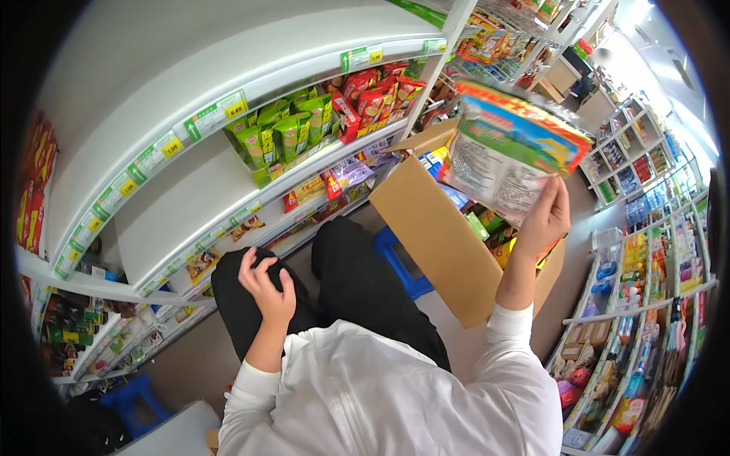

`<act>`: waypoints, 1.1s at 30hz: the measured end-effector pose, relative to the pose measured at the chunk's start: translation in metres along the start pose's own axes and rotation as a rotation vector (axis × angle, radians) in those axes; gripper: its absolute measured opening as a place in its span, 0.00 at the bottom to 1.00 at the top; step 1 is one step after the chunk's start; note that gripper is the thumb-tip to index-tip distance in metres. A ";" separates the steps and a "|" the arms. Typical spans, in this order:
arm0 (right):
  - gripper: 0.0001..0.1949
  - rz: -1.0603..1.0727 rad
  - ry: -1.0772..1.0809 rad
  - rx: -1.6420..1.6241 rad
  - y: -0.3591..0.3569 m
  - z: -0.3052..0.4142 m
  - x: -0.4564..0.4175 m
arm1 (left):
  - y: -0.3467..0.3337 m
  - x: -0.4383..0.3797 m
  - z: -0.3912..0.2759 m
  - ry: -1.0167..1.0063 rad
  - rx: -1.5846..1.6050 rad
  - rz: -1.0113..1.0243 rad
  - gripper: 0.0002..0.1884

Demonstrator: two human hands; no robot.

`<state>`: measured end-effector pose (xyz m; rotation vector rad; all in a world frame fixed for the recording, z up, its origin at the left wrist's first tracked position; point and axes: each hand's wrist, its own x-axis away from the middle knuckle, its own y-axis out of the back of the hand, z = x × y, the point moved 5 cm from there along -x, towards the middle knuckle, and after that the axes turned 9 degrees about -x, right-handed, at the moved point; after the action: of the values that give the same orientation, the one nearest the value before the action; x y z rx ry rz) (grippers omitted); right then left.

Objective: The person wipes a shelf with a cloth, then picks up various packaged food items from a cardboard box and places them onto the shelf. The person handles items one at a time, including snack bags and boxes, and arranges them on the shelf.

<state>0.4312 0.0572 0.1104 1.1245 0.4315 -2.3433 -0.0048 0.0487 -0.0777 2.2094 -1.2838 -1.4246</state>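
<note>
My right hand [544, 216] grips the lower corner of a printed plastic snack packet [505, 154], holding it up over an open cardboard box [433, 239]. Colourful packets and a small green carton [477, 226] show inside the box. My left hand [268, 285] rests near my left knee with its fingers apart and nothing in it. Ahead, the shelf holds a tray of green snack bags [291, 134] and a box of red snack bags [379, 97]. Purple packets [348, 174] lie one level lower.
A blue plastic stool [402, 265] stands partly under the cardboard box. Another blue stool [137, 402] is at the lower left. Curved-looking shelf edges with price tags [217, 114] run along the left. More stocked shelves [639, 296] line the right side.
</note>
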 end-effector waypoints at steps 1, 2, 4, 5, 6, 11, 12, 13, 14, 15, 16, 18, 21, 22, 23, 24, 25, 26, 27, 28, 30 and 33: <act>0.12 0.007 -0.122 -0.193 -0.004 0.003 0.003 | -0.003 -0.002 -0.002 -0.002 0.010 0.054 0.15; 0.12 0.014 -0.247 -0.385 -0.010 0.005 0.006 | -0.007 -0.002 -0.003 0.008 0.075 0.104 0.14; 0.12 0.087 -0.493 -0.653 -0.019 -0.003 0.019 | -0.005 -0.011 -0.017 -0.026 0.112 0.166 0.14; 0.11 0.172 -0.579 -0.720 -0.024 -0.006 0.026 | -0.003 -0.016 -0.025 -0.041 0.154 0.193 0.14; 0.11 0.182 -0.679 -0.780 -0.036 -0.002 0.034 | 0.001 -0.022 -0.033 -0.056 0.219 0.220 0.14; 0.12 0.290 -0.957 -0.916 -0.075 0.009 0.070 | 0.017 -0.046 -0.079 0.068 0.893 0.379 0.23; 0.12 0.276 -0.973 -0.955 -0.079 0.006 0.076 | 0.017 -0.047 -0.088 0.120 1.072 0.428 0.27; 0.12 0.293 -0.995 -0.951 -0.082 0.009 0.080 | 0.017 -0.047 -0.096 0.168 1.251 0.475 0.31; 0.12 0.309 -1.018 -0.946 -0.085 0.013 0.085 | 0.020 -0.047 -0.105 0.182 1.282 0.529 0.38; 0.12 0.325 -1.034 -0.945 -0.089 0.015 0.088 | 0.018 -0.046 -0.108 0.181 1.416 0.558 0.38; 0.12 0.349 -1.048 -0.941 -0.092 0.014 0.091 | 0.021 -0.044 -0.112 0.217 1.386 0.546 0.36; 0.13 0.385 -1.085 -0.908 -0.093 0.009 0.103 | 0.023 -0.041 -0.115 0.266 1.282 0.511 0.34; 0.13 0.499 -1.101 -0.877 -0.093 0.008 0.115 | 0.020 -0.038 -0.112 0.311 1.119 0.459 0.31; 0.13 0.526 -1.119 -0.871 -0.092 0.008 0.119 | 0.021 -0.037 -0.112 0.328 1.104 0.453 0.29; 0.13 0.553 -1.138 -0.865 -0.092 0.007 0.123 | 0.021 -0.036 -0.111 0.346 1.088 0.447 0.28; 0.16 0.612 -1.154 -0.895 -0.090 0.004 0.126 | 0.021 -0.035 -0.111 0.365 1.095 0.460 0.28; 0.16 0.618 -1.183 -0.914 -0.089 0.003 0.129 | 0.021 -0.034 -0.110 0.385 1.102 0.473 0.27; 0.17 0.624 -1.211 -0.933 -0.088 0.003 0.133 | 0.022 -0.033 -0.110 0.404 1.109 0.486 0.26; 0.17 0.629 -1.235 -0.953 -0.088 0.003 0.136 | 0.023 -0.033 -0.110 0.412 1.108 0.484 0.26; 0.21 0.620 -1.258 -0.930 -0.086 -0.003 0.142 | 0.024 -0.033 -0.110 0.419 1.107 0.482 0.26; 0.24 0.629 -1.307 -0.994 -0.088 -0.007 0.148 | 0.025 -0.031 -0.110 0.428 1.121 0.473 0.25; 0.30 0.520 -1.410 -1.161 -0.095 0.008 0.158 | 0.027 -0.028 -0.109 0.438 1.161 0.464 0.25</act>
<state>0.2889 0.0839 -0.0034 -0.8406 0.6317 -1.4057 0.0657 0.0258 0.0109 2.2404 -2.5494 0.1001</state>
